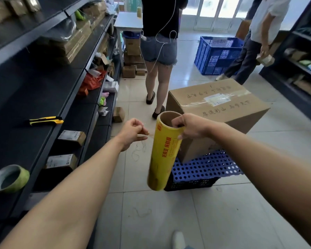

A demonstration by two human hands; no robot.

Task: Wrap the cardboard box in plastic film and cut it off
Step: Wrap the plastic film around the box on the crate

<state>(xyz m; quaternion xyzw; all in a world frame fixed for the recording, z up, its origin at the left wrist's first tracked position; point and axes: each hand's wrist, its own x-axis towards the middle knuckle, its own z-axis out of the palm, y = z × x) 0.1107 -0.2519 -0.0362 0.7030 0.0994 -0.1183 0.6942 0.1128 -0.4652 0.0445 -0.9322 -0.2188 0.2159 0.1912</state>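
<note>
Black shelving (pixel 34 97) fills the space to the left of the left hand, with small parcels on its lower levels. Beyond the right hand stands the brown cardboard box (pixel 217 112), sealed with clear tape and marked on top with a white label and handwriting. It rests on a blue perforated crate (pixel 205 168) that lies below the right forearm. Farther off, beyond both hands, 2 people stand on the tiled floor.

The yellow roll of plastic film (pixel 164 151) hangs tilted between the hands, its open tube end up. The right hand (pixel 190 125) grips that top rim, fingers hooked inside the tube. The left hand (pixel 133 132), just left of the roll, is curled and pinches a thin pale strip (pixel 143 135) that reaches toward the roll. I cannot tell if the strip is the film's loose end.

A yellow and black knife (pixel 46 120) lies on the shelf left of the left hand. A tape roll (pixel 9 178) sits left of the left forearm.
</note>
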